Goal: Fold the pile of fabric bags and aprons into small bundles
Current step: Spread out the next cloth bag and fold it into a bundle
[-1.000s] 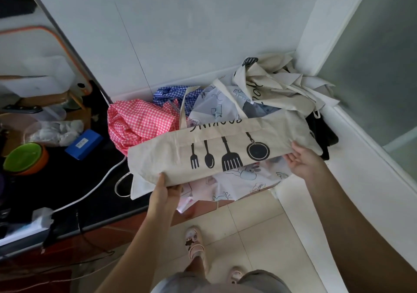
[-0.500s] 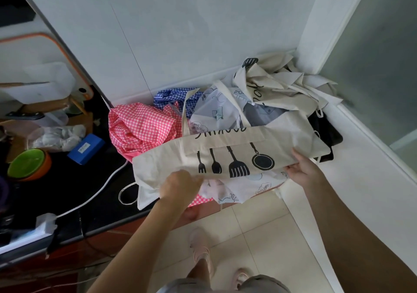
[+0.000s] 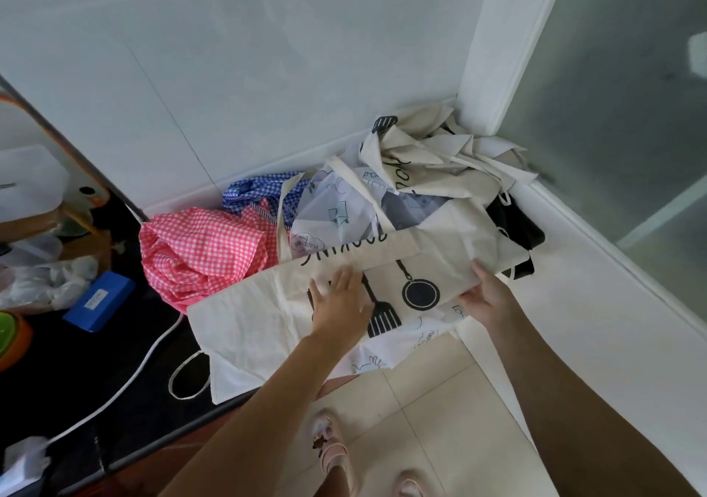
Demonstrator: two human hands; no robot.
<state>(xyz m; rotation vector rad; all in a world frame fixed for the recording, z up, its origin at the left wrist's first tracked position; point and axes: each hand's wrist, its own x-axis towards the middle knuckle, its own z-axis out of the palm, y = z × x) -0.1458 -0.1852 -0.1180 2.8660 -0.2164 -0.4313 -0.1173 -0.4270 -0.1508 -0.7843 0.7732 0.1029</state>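
Left hand (image 3: 338, 307): fingers straight, spread, palm pressed flat on cream utensil-print bag (image 3: 248, 316), covering part of print. Right hand (image 3: 486, 295): fingers curled, gripping bag's 3 o'clock edge beside pan print. Bag lies folded lengthwise at front of black counter (image 3: 95, 362), loop handle (image 3: 187, 378) at its 7 o'clock. Heap of bags and aprons (image 3: 432, 167) at bag's 12 o'clock, in wall corner. Pink gingham cloth (image 3: 199, 251) at 10 o'clock, blue gingham cloth (image 3: 260, 194) at 11. Blue box (image 3: 99, 301) at 9 o'clock, white cable (image 3: 126, 378) between box and bag
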